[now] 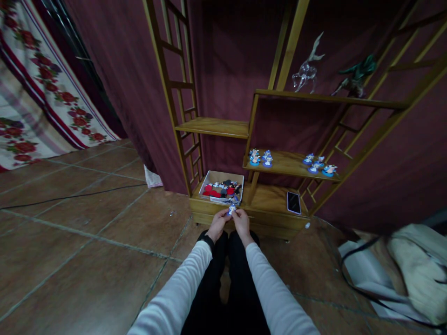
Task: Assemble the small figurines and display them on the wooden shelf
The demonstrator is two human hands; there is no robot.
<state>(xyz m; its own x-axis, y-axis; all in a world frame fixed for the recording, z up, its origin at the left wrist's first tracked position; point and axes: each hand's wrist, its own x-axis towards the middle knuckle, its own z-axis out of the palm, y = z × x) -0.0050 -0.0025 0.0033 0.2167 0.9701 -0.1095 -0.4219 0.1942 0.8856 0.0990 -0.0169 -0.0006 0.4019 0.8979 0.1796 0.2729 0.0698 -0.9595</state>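
My left hand (217, 224) and my right hand (241, 222) meet in front of me, both pinched on one small blue and white figurine (232, 209). They hover just before a white box (217, 176) of red, black and blue pieces on the lowest board of a wooden shelf unit (213, 126). Several matching blue figurines (260, 158) stand on the middle shelf, with more figurines (318, 165) to the right.
A phone (294, 202) lies on the bottom board at the right. A clear glass animal (309, 70) and a green figure (356, 74) stand on the upper shelf. A pale bag with a black strap (412, 265) lies on the tiled floor at right. A cable (70, 197) crosses the floor at left.
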